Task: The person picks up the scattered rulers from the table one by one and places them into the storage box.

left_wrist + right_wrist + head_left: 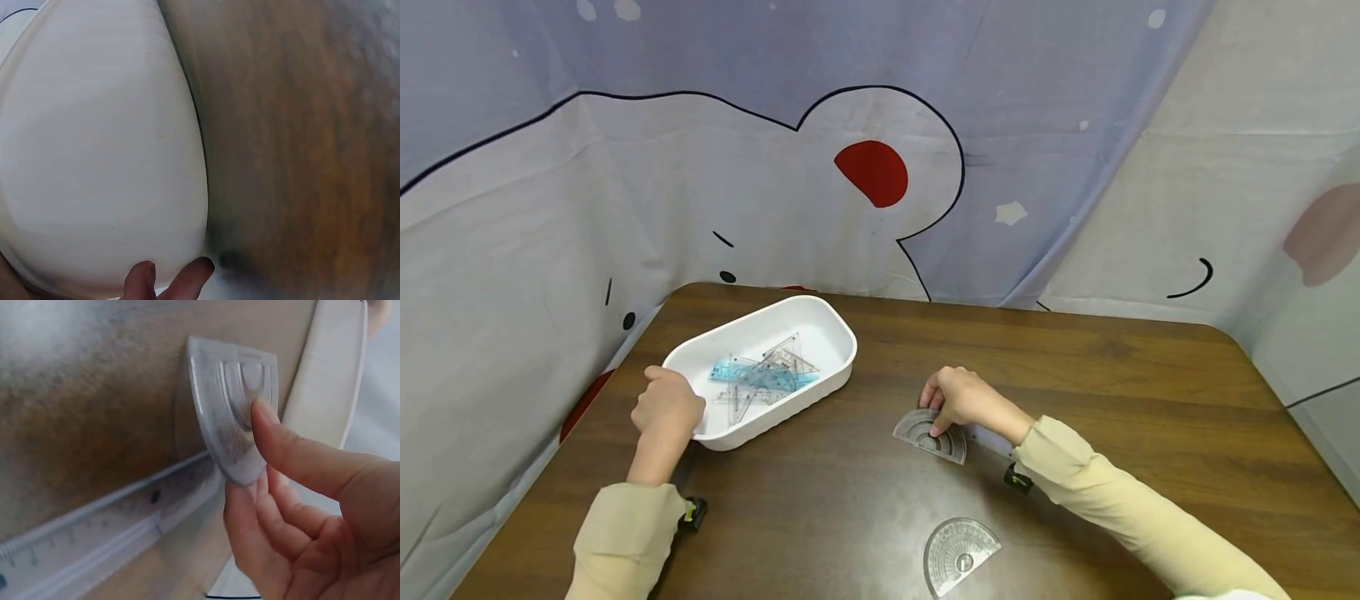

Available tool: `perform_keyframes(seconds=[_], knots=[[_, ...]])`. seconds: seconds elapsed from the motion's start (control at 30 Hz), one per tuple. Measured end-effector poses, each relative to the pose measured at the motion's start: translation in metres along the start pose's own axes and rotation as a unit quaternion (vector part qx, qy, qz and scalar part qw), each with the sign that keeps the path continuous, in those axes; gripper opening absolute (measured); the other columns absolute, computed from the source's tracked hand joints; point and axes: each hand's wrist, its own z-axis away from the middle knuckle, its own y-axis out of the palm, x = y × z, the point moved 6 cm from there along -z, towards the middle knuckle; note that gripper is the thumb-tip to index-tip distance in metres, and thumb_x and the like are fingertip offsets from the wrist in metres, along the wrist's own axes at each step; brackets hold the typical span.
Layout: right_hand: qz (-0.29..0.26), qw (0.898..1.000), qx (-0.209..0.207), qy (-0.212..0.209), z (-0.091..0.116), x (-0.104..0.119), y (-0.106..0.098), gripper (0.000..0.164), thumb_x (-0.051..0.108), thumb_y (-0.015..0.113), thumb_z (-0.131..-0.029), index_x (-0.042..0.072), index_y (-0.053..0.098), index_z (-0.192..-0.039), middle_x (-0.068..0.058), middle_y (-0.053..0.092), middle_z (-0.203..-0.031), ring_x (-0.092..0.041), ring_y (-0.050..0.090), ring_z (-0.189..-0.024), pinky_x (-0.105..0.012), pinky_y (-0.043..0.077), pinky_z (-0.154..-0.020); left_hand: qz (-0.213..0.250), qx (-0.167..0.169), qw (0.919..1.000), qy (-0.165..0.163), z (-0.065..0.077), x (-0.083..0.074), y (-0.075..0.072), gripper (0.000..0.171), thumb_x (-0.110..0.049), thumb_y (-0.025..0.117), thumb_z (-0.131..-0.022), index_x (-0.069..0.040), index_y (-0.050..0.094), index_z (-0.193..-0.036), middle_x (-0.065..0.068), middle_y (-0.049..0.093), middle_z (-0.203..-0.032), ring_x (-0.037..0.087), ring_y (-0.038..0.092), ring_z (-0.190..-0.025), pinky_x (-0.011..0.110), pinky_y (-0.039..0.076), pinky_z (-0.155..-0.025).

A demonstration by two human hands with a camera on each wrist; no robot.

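Observation:
My left hand (668, 404) grips the left end of a white plastic tray (792, 412); in the left wrist view two fingertips (190, 275) show at the tray's edge. Inside the tray lie a light-blue ruler (767, 377) and several clear set squares in a loose pile. Right of the tray, my right hand (964, 398) pinches a clear protractor (914, 428) between thumb and fingers. The right wrist view has this protractor (222, 406) tilted up, thumb on its face. A clear ruler (94, 534) lies below that hand, partly hidden by the wrist in the head view.
A second clear protractor (955, 552) lies on the wooden table (820, 517) near its front. Behind the table hangs a printed cloth (737, 192), which also runs down the left and right sides.

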Motion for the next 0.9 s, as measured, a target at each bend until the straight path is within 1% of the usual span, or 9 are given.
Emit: perform_keyframes(seconds=[0.13, 0.2, 0.27, 0.33, 0.4, 0.5, 0.57, 0.67, 0.9], knots=[[-0.031, 0.999, 0.010, -0.006, 0.001, 0.001, -0.005, 0.024, 0.008, 0.086, -0.064, 0.012, 0.072, -0.084, 0.003, 0.072, -0.074, -0.007, 0.063, -0.068, -0.028, 0.048, -0.071, 0.001, 0.000, 1.0000, 0.001, 0.000, -0.001, 0.000, 0.058, -0.012, 0.056, -0.086, 0.022, 0.023, -0.119, 0.040, 0.053, -0.097, 0.048, 0.060, -0.087, 0.051, 0.050, -0.071], [-0.047, 0.998, 0.033, -0.009, 0.001, 0.002, -0.007, 0.021, 0.006, 0.084, -0.067, 0.011, 0.073, -0.085, 0.003, 0.072, -0.074, -0.006, 0.062, -0.067, -0.024, 0.048, -0.066, 0.000, 0.000, 1.0000, 0.002, 0.000, -0.001, 0.000, 0.059, -0.012, 0.056, -0.086, 0.022, 0.023, -0.120, 0.040, 0.053, -0.097, 0.048, 0.060, -0.088, 0.051, 0.050, -0.071], [-0.076, 0.995, 0.067, -0.016, 0.001, 0.004, -0.008, 0.020, 0.003, 0.081, -0.071, 0.006, 0.072, -0.088, 0.001, 0.072, -0.075, -0.005, 0.061, -0.065, -0.022, 0.049, -0.061, -0.001, 0.001, 1.0000, 0.001, 0.000, -0.001, 0.000, 0.059, -0.012, 0.056, -0.086, 0.023, 0.023, -0.120, 0.040, 0.053, -0.097, 0.048, 0.060, -0.088, 0.051, 0.050, -0.071], [-0.111, 0.988, 0.106, -0.030, 0.000, 0.007, -0.008, 0.020, 0.000, 0.077, -0.075, 0.001, 0.070, -0.093, -0.001, 0.071, -0.076, -0.004, 0.059, -0.063, -0.021, 0.049, -0.057, -0.002, 0.001, 1.0000, 0.000, 0.000, -0.001, 0.000, 0.059, -0.012, 0.056, -0.086, 0.023, 0.023, -0.120, 0.040, 0.053, -0.097, 0.048, 0.060, -0.088, 0.051, 0.050, -0.072], [-0.152, 0.978, 0.142, -0.035, -0.001, 0.009, -0.009, 0.022, -0.002, 0.074, -0.078, -0.004, 0.066, -0.098, -0.001, 0.069, -0.076, -0.004, 0.058, -0.062, -0.020, 0.048, -0.056, -0.002, 0.000, 1.0000, -0.002, 0.000, 0.000, 0.000, 0.059, -0.012, 0.056, -0.086, 0.023, 0.023, -0.120, 0.040, 0.053, -0.098, 0.048, 0.060, -0.088, 0.052, 0.050, -0.073], [-0.198, 0.964, 0.174, -0.044, -0.005, 0.014, -0.011, 0.025, -0.003, 0.071, -0.081, -0.008, 0.062, -0.104, 0.002, 0.066, -0.074, -0.003, 0.055, -0.059, -0.020, 0.046, -0.055, -0.002, -0.001, 1.0000, 0.000, 0.001, 0.000, 0.000, 0.059, -0.012, 0.056, -0.086, 0.023, 0.023, -0.120, 0.041, 0.054, -0.098, 0.049, 0.060, -0.089, 0.052, 0.050, -0.073], [-0.218, 0.958, 0.182, -0.045, -0.008, 0.018, -0.013, 0.026, -0.003, 0.070, -0.082, -0.009, 0.061, -0.105, 0.004, 0.065, -0.073, -0.003, 0.055, -0.058, -0.019, 0.046, -0.056, -0.002, -0.001, 1.0000, 0.001, 0.001, 0.000, -0.001, 0.058, -0.012, 0.056, -0.086, 0.023, 0.023, -0.119, 0.041, 0.054, -0.097, 0.049, 0.060, -0.090, 0.053, 0.050, -0.073], [-0.233, 0.953, 0.187, -0.048, -0.012, 0.025, -0.018, 0.025, -0.002, 0.069, -0.083, -0.009, 0.060, -0.105, 0.006, 0.064, -0.073, -0.003, 0.053, -0.058, -0.019, 0.045, -0.056, -0.003, 0.000, 1.0000, 0.004, 0.001, 0.000, -0.001, 0.058, -0.012, 0.056, -0.086, 0.023, 0.023, -0.119, 0.040, 0.054, -0.096, 0.048, 0.060, -0.088, 0.052, 0.050, -0.072], [-0.250, 0.948, 0.188, -0.051, -0.021, 0.046, -0.027, 0.025, -0.002, 0.067, -0.085, -0.008, 0.058, -0.108, 0.006, 0.064, -0.075, -0.003, 0.053, -0.059, -0.019, 0.046, -0.058, -0.004, 0.002, 1.0000, 0.007, 0.001, -0.001, -0.001, 0.057, -0.012, 0.055, -0.086, 0.023, 0.023, -0.118, 0.039, 0.053, -0.094, 0.048, 0.060, -0.085, 0.050, 0.050, -0.070]])
